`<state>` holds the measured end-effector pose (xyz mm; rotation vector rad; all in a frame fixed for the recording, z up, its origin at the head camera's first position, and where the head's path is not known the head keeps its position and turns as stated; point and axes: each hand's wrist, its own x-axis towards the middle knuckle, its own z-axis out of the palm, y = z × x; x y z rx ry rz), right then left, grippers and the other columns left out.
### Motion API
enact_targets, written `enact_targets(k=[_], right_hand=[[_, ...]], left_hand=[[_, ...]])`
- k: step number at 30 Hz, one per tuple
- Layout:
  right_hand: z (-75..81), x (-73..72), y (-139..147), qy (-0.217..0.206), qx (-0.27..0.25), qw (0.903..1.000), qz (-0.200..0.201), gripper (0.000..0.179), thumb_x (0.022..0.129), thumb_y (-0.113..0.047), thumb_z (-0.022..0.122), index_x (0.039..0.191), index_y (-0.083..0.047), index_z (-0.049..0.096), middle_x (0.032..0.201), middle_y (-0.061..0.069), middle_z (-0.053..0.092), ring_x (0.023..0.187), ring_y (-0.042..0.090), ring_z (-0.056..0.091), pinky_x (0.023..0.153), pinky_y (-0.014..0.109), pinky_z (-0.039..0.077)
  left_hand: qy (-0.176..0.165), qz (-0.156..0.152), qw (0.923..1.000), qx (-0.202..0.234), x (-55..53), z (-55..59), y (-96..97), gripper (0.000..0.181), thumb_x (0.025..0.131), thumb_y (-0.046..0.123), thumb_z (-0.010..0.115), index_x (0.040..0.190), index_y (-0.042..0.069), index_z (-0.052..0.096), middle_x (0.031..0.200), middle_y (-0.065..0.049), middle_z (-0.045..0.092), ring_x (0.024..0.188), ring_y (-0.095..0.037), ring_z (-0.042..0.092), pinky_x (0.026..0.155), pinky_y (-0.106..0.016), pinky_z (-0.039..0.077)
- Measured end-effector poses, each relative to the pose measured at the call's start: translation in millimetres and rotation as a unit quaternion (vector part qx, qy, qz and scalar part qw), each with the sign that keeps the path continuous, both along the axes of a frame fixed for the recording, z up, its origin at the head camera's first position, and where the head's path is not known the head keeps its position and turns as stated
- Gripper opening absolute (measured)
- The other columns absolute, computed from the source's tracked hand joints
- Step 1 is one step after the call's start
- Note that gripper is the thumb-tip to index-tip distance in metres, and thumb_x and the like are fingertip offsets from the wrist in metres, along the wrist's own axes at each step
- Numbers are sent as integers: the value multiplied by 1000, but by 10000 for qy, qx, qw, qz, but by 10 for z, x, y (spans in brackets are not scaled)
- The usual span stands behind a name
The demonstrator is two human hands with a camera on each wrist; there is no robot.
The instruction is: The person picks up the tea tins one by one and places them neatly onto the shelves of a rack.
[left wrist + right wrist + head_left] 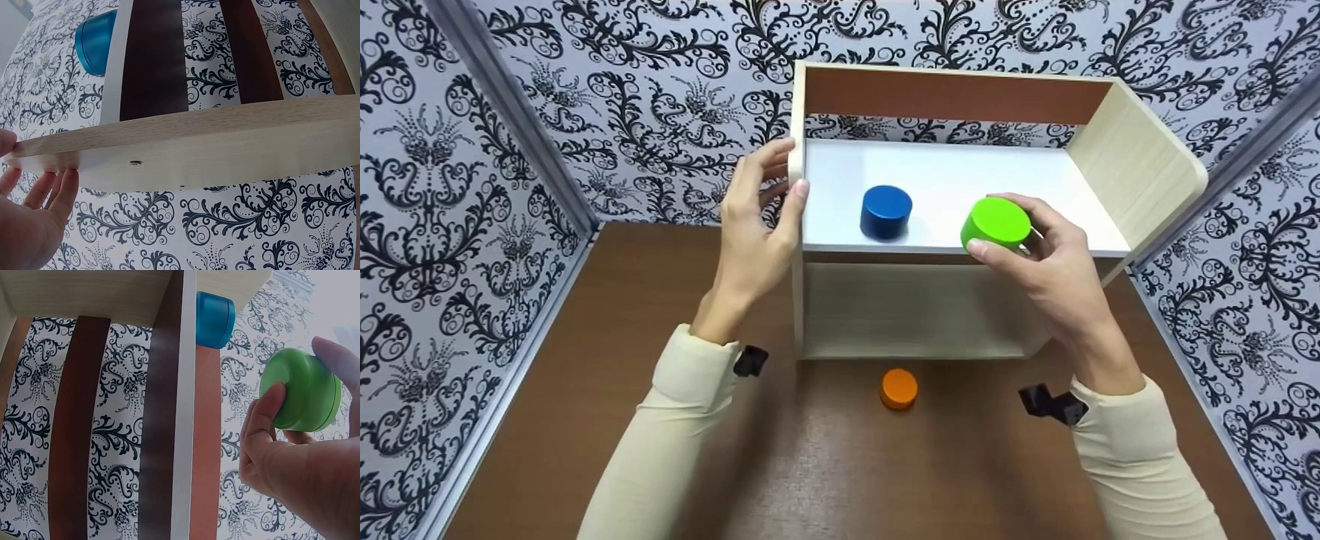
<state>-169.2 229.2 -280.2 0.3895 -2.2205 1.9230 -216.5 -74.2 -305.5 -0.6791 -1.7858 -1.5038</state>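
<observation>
"Why is the left hand (757,232) up at the shelf unit (1140,157)?"

"Thumb and fingers pinch its left side panel (797,112) — probably to steady it."

"And the right hand (1061,274)?"

"Curled round the green cylinder (999,223), just above the shelf unit's front edge; gripping the sides leaves the top bare, likely for a secure hold."

"The others?"

"The blue cylinder (886,212) stands on the shelf unit's white board (960,169), the orange cylinder (898,388) on the desk (825,465) before the shelf unit — apparently within reach"
</observation>
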Motion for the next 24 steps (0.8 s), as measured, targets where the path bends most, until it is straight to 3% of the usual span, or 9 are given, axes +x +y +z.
enact_targets(k=[12, 24], right_hand=[[18, -119, 12, -92, 220, 9997, -61, 47, 88, -8, 79, 132, -5, 62, 130, 12, 56, 115, 29, 51, 89, 26, 52], [4, -246, -17, -281, 168, 9995, 7, 47, 87, -12, 81, 130, -6, 63, 131, 11, 55, 120, 28, 47, 97, 34, 41]], left_hand=[[68, -30, 10000, 38, -1, 0, 6, 38, 97, -2, 58, 135, -6, 53, 122, -18, 57, 111, -27, 61, 97, -34, 58], [37, -49, 10000, 71, -5, -4, 6, 39, 97, -1, 58, 135, -6, 53, 122, -18, 57, 111, -30, 61, 97, -34, 58]])
